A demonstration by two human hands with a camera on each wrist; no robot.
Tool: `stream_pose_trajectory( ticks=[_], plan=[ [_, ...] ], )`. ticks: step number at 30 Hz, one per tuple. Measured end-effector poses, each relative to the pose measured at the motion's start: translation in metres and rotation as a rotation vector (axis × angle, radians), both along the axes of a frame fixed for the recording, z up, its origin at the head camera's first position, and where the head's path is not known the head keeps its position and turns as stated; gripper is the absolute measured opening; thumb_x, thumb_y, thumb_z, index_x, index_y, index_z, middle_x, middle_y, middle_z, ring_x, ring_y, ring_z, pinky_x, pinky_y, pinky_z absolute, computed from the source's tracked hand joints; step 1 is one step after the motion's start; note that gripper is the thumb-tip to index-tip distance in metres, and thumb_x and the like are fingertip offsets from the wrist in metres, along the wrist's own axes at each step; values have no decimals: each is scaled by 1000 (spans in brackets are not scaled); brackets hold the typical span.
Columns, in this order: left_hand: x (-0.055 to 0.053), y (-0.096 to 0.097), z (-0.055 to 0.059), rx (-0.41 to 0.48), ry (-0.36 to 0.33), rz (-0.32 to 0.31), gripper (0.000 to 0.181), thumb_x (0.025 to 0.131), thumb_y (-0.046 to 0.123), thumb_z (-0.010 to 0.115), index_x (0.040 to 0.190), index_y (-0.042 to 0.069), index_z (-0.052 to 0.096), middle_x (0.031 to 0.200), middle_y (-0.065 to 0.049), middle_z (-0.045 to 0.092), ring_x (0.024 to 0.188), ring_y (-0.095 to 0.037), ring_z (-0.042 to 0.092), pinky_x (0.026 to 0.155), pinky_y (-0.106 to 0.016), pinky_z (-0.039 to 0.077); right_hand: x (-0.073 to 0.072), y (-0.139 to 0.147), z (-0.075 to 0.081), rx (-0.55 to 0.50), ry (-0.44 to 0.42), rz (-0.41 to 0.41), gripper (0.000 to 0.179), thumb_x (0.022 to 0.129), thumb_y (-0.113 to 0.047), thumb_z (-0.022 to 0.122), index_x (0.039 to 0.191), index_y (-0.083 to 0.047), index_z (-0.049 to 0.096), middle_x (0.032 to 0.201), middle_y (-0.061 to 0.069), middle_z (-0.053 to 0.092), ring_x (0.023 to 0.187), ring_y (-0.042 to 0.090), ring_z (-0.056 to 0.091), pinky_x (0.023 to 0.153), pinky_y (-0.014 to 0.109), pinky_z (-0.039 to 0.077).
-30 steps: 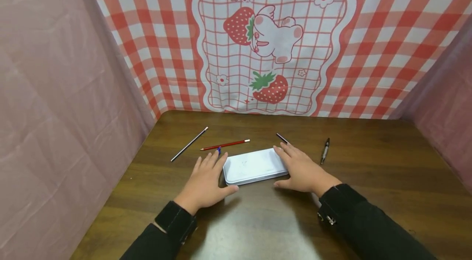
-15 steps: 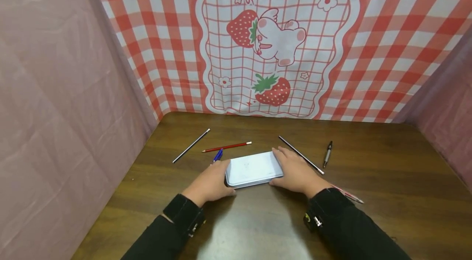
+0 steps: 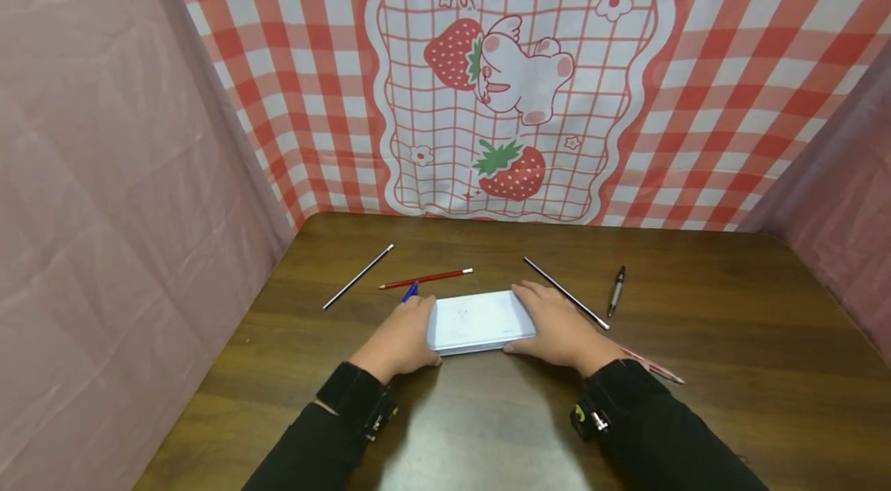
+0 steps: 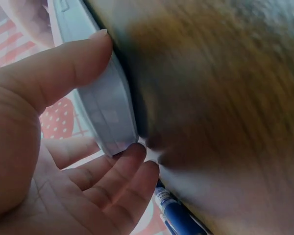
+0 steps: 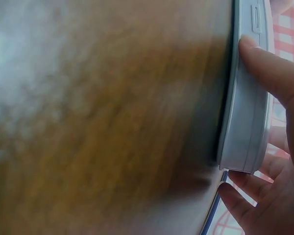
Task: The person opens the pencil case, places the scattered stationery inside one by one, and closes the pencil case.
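Note:
A flat white pencil case (image 3: 480,319) with rounded corners lies lengthwise between my two hands, its lid closed. My left hand (image 3: 400,340) grips the left end; in the left wrist view, its thumb (image 4: 83,61) presses the front side while the other fingers reach round the end. At the right end, my right hand (image 3: 557,329) holds the case likewise, its thumb (image 5: 264,61) on the front side in the right wrist view. Whether the case's underside touches the table cannot be told. Close beyond my left fingers is a blue pen (image 4: 181,215), partly hidden in the head view.
On the brown table (image 3: 480,429) lie a dark striped pencil (image 3: 358,277) at left, a red pencil (image 3: 426,279) behind the case, another dark pencil (image 3: 565,292) by my right hand, a grey-black pen (image 3: 616,291) and a red-and-clear pen (image 3: 654,366). A checked cloth (image 3: 313,89) hangs behind.
Both hands have gone from spread fingers beside the case to gripping its ends. More of the right-hand dark pencil shows, and the red-and-clear pen has come into sight.

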State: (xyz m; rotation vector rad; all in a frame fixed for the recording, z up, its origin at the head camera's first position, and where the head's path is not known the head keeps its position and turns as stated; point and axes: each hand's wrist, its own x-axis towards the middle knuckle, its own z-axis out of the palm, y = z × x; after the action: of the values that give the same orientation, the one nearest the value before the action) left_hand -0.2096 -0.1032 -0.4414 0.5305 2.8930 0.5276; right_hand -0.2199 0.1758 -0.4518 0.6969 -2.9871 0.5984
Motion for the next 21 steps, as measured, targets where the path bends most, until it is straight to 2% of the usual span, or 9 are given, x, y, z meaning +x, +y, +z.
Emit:
stream_pose_trajectory(
  ticks=[5,9,13,17,21],
  plan=[
    [-1,0,0,11,2,-7,98,73,28,94,150,-6,44,144,-23,51,132,-36,49,110,-44,41,-2,5,-3,-50,8,19,102,74,-49,91,151,2,47,148,22,51,137,42,44,112,58,35],
    [4,-4,2,104,-33,-12,96,73,25,92,149,-8,43,145,-25,49,133,-36,48,109,-47,41,0,10,-2,-109,-24,9,107,72,-53,92,153,-2,45,149,18,50,139,41,42,111,59,35],
    [14,-9,1,251,-50,27,94,76,24,88,151,-7,42,149,-22,47,134,-33,48,110,-48,40,11,12,4,-189,-63,-14,108,71,-59,90,154,-7,46,150,15,49,138,38,43,109,59,37],
    [26,-10,-1,415,-41,84,92,78,28,87,153,-2,43,151,-19,46,137,-33,45,111,-51,38,25,15,12,-257,-71,-50,108,70,-64,88,152,-8,47,147,16,49,131,34,50,105,57,42],
    [37,-7,-5,587,-46,128,94,78,31,88,154,1,42,147,-18,48,129,-31,52,106,-52,43,37,21,22,-304,-60,-79,104,70,-64,88,149,-9,50,143,15,50,124,32,54,100,56,45]
  ],
)
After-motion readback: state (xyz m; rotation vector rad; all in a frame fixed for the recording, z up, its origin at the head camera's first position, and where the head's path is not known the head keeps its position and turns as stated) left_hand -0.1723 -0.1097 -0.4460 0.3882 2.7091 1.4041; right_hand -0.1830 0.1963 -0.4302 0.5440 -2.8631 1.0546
